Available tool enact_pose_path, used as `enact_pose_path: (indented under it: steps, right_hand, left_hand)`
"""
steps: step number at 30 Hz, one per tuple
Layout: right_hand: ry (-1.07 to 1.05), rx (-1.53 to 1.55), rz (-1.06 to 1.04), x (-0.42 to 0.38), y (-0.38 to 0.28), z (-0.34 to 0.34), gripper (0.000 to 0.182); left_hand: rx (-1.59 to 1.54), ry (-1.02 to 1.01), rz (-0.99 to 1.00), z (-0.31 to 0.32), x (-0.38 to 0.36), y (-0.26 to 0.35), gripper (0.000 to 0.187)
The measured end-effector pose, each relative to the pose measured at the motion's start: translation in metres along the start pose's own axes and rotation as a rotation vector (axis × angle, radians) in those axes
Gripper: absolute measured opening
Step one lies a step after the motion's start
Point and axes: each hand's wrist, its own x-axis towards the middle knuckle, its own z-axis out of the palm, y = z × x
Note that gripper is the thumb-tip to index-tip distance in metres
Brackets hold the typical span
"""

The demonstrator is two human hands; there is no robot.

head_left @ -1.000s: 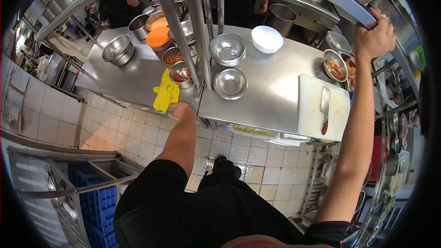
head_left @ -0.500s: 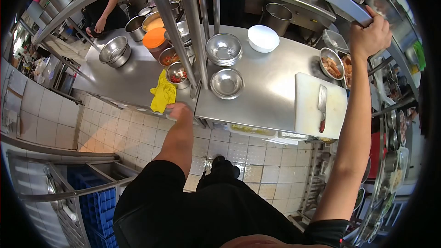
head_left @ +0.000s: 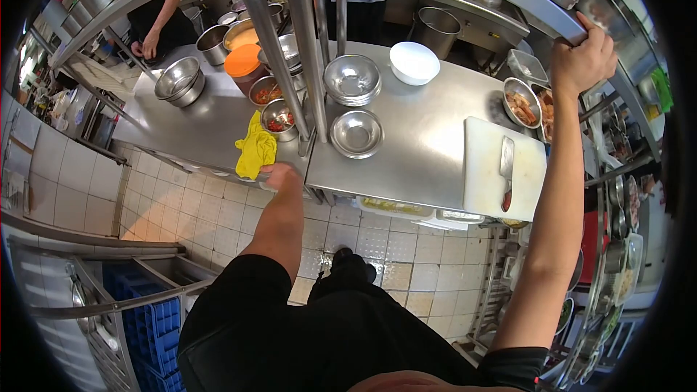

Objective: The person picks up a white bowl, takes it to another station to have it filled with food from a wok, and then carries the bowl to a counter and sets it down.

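My left hand is closed at the front edge of the steel counter, its fingers mostly hidden. Right beside its fingertips a crumpled yellow cloth hangs partly over that edge. Behind the cloth stand steel bowls of chopped red food, one of them a small bowl nearest the cloth. My right hand is raised at the upper right, fingers wrapped over the edge of the overhead steel shelf. Below that arm, a knife lies on a white cutting board.
Steel posts rise through the counter's middle. Near them are stacked steel bowls, a white bowl and an orange-lidded tub. A co-worker's hands show at the far left. Blue crates stand lower left.
The view has shifted very slightly. The co-worker's hands at the far left have come together. Both my hands stay where they were.
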Motion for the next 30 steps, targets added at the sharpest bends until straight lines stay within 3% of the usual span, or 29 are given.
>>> enact_pose_path:
  steps: [30]
  right_hand:
    - [0.044, 0.009, -0.017, 0.000, 0.004, 0.004, 0.033]
  left_hand:
    - [0.017, -0.018, -0.018, -0.004, -0.004, 0.003, 0.077]
